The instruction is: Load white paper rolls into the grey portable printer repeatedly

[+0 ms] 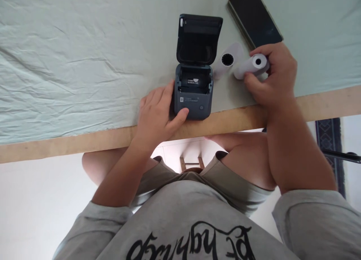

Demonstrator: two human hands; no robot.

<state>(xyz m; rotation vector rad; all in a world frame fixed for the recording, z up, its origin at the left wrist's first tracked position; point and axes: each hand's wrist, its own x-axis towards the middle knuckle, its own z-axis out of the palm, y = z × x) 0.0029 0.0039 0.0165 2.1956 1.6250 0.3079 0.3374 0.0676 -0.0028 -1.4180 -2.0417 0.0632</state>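
A small dark thermal printer [193,102] stands at the table's near edge, its lid [197,41] tipped back and the paper bay exposed. Against the printer's left side rests my left hand [158,111], its thumb on the front left corner and its fingers along the side. To the right, my right hand [275,72] grips a white paper roll [249,67] between thumb and fingers, the dark core facing up. A second white roll [224,64], with a wider black core, lies between the printer and that hand.
A dark smartphone [256,19] lies beyond my right hand. Pale green cloth [70,60] covers the table, wrinkled on the left, with a bare wooden edge [113,137] in front. Below are my legs, a patterned dark mat [328,136] and a wooden stool or chair part [191,164].
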